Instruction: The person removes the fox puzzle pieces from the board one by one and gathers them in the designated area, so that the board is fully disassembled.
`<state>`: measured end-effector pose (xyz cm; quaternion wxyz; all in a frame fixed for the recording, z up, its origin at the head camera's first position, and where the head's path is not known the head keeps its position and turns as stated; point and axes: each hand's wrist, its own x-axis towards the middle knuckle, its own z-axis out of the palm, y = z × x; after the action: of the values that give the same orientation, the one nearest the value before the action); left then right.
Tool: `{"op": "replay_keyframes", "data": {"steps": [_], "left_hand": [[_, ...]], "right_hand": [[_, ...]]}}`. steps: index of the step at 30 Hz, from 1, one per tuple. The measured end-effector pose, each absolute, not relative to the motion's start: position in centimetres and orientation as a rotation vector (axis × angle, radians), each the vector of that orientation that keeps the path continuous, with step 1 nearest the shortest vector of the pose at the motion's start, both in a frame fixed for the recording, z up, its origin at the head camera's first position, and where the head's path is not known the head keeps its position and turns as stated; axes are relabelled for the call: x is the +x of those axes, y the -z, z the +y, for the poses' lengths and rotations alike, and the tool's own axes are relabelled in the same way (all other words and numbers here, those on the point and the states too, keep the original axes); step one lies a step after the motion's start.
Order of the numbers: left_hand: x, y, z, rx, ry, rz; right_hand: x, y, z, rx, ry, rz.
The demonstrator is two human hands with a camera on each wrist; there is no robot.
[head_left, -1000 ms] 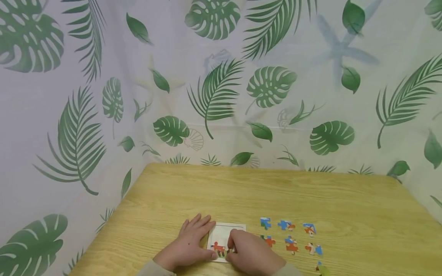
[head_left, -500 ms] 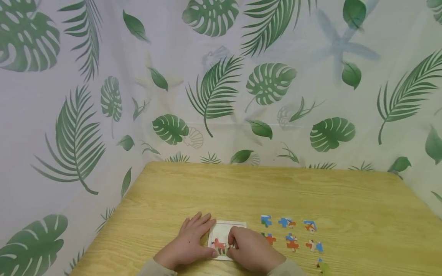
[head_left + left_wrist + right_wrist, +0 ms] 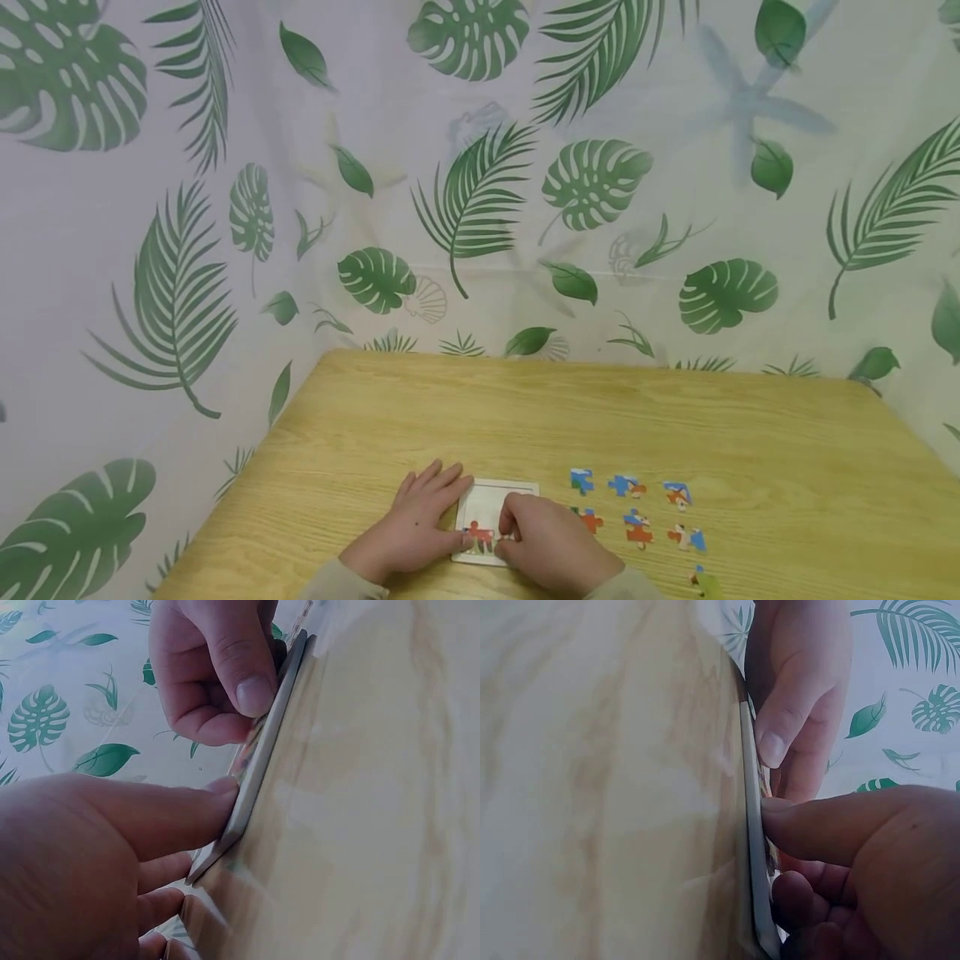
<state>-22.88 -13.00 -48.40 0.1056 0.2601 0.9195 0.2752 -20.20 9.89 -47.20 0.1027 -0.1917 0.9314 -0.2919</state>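
Note:
A white puzzle tray (image 3: 486, 500) with a raised rim lies near the table's front edge. A red jigsaw piece (image 3: 477, 531) sits in its lower left corner. Spread flat, my left hand (image 3: 420, 523) rests along the tray's left side, its thumb pressing beside that piece. My right hand (image 3: 558, 542) is over the tray's lower right part with curled fingers; its thumb and forefinger pinch a puzzle piece low in the tray, mostly hidden behind the fingers. In the right wrist view, the right thumb (image 3: 802, 823) lies at the tray's edge (image 3: 754, 825).
Several loose pieces lie in rows right of the tray, including a blue one (image 3: 581, 481), a red-and-blue one (image 3: 637, 529) and a green one (image 3: 707, 583). The wooden table (image 3: 420, 408) meets a leaf-printed curtain (image 3: 510, 208) at its back and left.
The left thumb has shifted slightly over the red piece's lower left. The right hand makes only small movements at the same spot in the tray. The loose pieces stay put.

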Motion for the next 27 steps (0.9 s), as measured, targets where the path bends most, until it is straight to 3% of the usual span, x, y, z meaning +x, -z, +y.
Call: {"op": "replay_keyframes", "data": {"steps": [9,27], "left_hand": [[-23.0,48.7,-12.9,0.725,-0.801,2.698],[-23.1,48.7,-13.3,0.806,-0.825,2.698]], "right_hand": [[-19.6,46.5,11.0,-0.586,1.077,2.678],[-18.7,45.3,18.0,-0.413,1.106,2.651]]}}
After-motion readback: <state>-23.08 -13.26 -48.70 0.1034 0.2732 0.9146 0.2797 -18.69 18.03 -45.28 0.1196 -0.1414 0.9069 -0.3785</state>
